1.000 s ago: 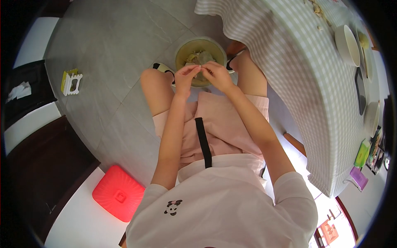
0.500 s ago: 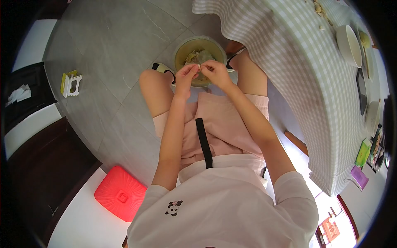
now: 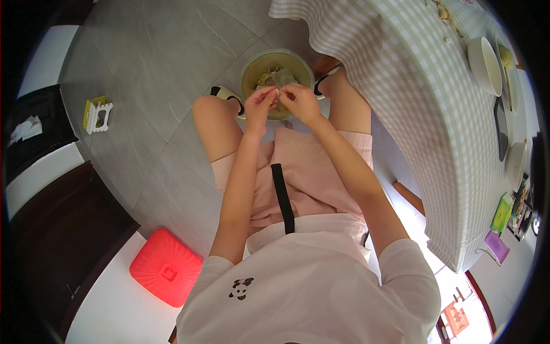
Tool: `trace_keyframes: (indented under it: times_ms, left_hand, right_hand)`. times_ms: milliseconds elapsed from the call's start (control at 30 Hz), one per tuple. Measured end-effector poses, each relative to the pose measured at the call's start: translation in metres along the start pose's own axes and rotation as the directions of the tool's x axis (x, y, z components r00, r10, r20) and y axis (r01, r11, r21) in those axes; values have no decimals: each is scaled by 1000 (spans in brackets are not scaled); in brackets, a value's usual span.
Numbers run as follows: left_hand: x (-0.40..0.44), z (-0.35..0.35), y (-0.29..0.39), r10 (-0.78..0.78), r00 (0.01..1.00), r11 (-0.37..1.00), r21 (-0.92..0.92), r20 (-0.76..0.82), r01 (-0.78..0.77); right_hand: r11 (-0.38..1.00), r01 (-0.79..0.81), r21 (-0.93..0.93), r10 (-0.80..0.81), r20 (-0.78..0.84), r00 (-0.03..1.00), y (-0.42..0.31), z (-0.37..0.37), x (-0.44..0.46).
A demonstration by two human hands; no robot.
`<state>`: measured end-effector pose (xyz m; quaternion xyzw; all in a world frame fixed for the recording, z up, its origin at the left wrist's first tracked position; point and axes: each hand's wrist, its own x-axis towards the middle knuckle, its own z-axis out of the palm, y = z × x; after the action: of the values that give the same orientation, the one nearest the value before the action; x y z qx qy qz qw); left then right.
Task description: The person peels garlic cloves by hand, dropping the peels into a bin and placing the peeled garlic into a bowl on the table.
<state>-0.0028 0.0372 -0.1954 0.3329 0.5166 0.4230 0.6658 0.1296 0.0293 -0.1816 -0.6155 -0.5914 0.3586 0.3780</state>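
Observation:
My left hand (image 3: 260, 108) and my right hand (image 3: 301, 103) meet in front of my knees, fingertips pinched together. Between them is a small whitish piece that looks like a garlic clove (image 3: 277, 92); the fingers cover most of it. Directly below stands a round yellowish bin (image 3: 247, 73) on the floor between my feet. Inside it lie pale scraps and a crumpled clear plastic bag (image 3: 283, 77), partly hidden by my hands.
At my right, a checked cloth (image 3: 395, 74) covers a table and hangs over its edge. On it are dry brownish bits (image 3: 444, 14), a white bowl (image 3: 484, 66) and a green packet (image 3: 502, 212). A red plastic stool (image 3: 166, 268) and a small yellow-white stand (image 3: 98, 116) are at left.
My fingers have shifted slightly around the small piece, which stays pinched between both hands. The view has tilted a little; everything else stays in place.

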Motion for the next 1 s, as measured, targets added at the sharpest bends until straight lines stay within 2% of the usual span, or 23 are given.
trace_keyframes:
  times_ms: [300, 467, 567, 633, 767, 833, 867, 933, 967, 1000]
  left_hand:
    - [2, -2, -1, -66, 996, 998, -15, 61, 68]
    - [5, -6, -3, -139, 986, 959, -234, 93, 157]
    - [5, -7, -2, -173, 980, 944, -268, 94, 192]
    - [6, -8, -1, -184, 979, 945, -260, 85, 200]
    - [6, -8, -1, -207, 978, 943, -259, 37, 210]
    - [7, -10, -3, -214, 976, 940, -263, 35, 216]
    - [7, -10, -4, -222, 975, 937, -269, 33, 222]
    - [7, -11, -5, -219, 976, 946, -244, -4, 212]
    - [7, -10, -6, -217, 975, 954, -220, -38, 204]
    - [7, -12, -8, -211, 977, 953, -224, -19, 202]
  right_hand:
    - [998, 15, -57, -14, 27, 1000, 0, 1, -1]
    - [1000, -3, -9, 3, 12, 1000, 3, 3, -1]
    - [999, -46, 20, 47, -36, 998, 9, 4, 3]
    - [999, -28, -37, 26, -72, 997, 12, 3, 6]
    - [997, -30, -76, 26, -46, 999, 37, 13, 17]
    - [949, -274, 153, 263, 90, 961, 45, 20, 20]
    - [950, -271, 154, 260, 88, 961, 47, 22, 20]
    - [731, -380, 567, 319, 209, 924, 49, 28, 20]
    - [736, -373, 565, 317, 200, 927, 47, 29, 20]
    - [831, -247, 499, 190, 164, 968, 41, 29, 17]
